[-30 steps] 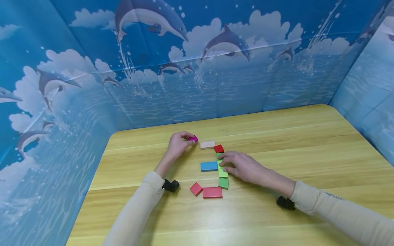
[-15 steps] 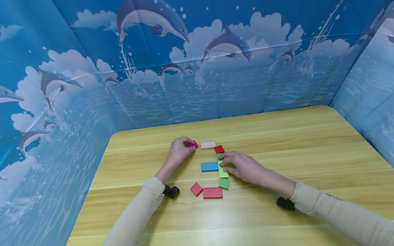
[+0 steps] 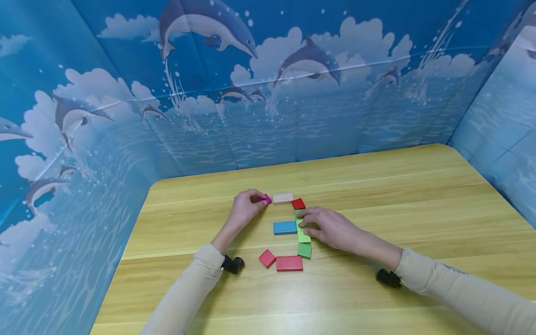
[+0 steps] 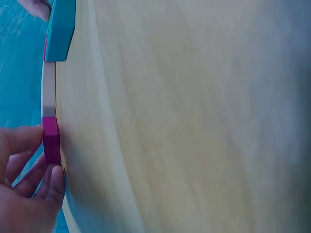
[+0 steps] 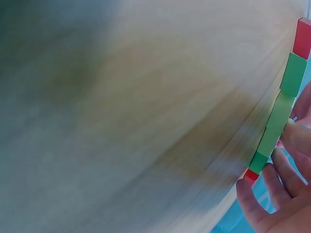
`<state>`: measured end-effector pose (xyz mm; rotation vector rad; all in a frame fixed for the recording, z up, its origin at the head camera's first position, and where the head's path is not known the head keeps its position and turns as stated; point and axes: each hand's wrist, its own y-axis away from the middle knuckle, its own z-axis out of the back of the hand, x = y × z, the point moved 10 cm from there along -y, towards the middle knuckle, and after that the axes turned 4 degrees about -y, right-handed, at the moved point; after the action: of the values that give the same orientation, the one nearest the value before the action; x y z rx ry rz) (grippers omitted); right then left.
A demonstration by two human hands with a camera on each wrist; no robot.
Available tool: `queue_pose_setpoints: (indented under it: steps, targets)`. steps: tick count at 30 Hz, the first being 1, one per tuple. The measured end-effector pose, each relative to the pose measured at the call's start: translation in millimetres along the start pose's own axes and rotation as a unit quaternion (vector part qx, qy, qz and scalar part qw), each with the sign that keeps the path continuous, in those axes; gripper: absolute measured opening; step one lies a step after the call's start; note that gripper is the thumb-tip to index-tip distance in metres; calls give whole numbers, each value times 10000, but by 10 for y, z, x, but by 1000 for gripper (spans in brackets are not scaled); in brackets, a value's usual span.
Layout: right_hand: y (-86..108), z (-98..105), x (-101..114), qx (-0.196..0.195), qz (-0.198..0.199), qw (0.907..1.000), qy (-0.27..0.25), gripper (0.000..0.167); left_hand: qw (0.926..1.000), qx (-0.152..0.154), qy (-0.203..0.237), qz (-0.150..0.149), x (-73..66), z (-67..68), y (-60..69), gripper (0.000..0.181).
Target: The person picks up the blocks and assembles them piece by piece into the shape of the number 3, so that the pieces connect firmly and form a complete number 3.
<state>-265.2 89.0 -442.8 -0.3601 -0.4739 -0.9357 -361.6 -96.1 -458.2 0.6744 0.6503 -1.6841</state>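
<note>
My left hand (image 3: 244, 208) pinches a magenta block (image 3: 266, 199) between thumb and fingers, close against the left end of a pale wooden block (image 3: 283, 198). Whether the two touch, I cannot tell. My right hand (image 3: 332, 228) lies over a column of green blocks (image 5: 275, 124), its fingertips touching them and partly hiding the upper ones. A small red block (image 3: 298, 204) sits slightly turned at the column's top, beside the pale block. From the column's middle a blue block (image 3: 284, 228) extends left. Below stand a long red block (image 3: 289, 264) and a turned red square block (image 3: 267, 258).
All the blocks lie on a wooden table (image 3: 398, 195). A blue curtain (image 3: 201, 135) with dolphins hangs behind its far edge and along both sides. A black wrist camera (image 3: 232, 264) sits at the left cuff, another black camera (image 3: 388, 278) at the right.
My left hand has brought the magenta block down toward me and slightly right, in line with the pale block. The right hand has stayed on the green blocks.
</note>
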Motion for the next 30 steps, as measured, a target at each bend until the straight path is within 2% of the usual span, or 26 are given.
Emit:
queue_pose_setpoints:
  steps: [4, 30]
  targets:
    - [2, 10, 1, -16, 17, 10000, -22, 23, 10000, -38, 10, 81, -5, 5, 17, 6]
    - [14, 7, 28, -8, 14, 9999, -104, 23, 9999, -82, 131, -8, -23, -7, 75, 7]
